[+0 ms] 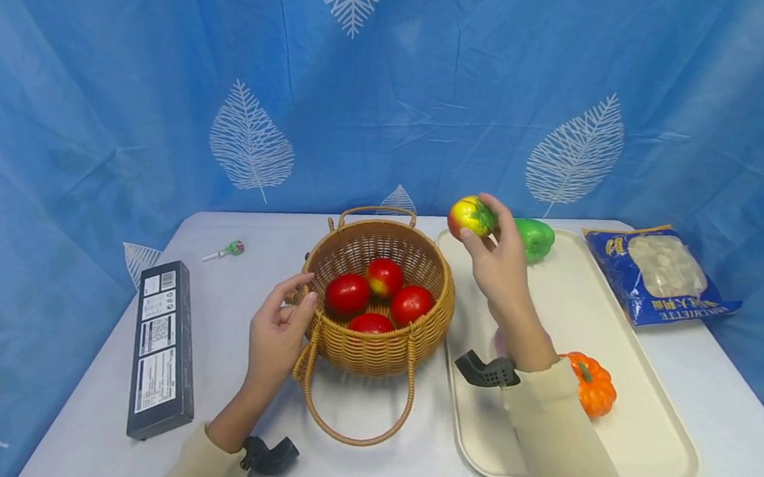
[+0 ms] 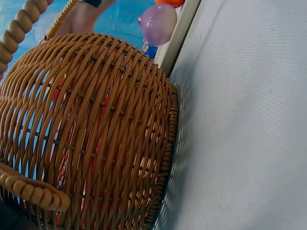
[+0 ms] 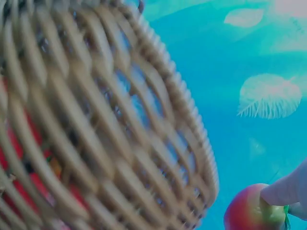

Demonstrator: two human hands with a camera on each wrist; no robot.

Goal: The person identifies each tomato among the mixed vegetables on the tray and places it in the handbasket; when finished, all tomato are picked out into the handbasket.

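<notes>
My right hand holds a red-and-yellow toy fruit with green leaves, pinched between thumb and fingers, up beside the right rim of the wicker basket. The right wrist view shows the same toy fruit at the lower right, past the blurred basket weave. Inside the basket lie several shiny red toy fruits, one with a yellow patch. At the basket's left rim, my left hand has its thumb and curled fingers on the edge. The left wrist view is filled by the basket's side; the left fingers are out of sight.
A cream tray on the right bears a green bell pepper, an orange pumpkin and a purple piece. A blue food bag overlaps its far edge. Leftward are a lollipop and a black box.
</notes>
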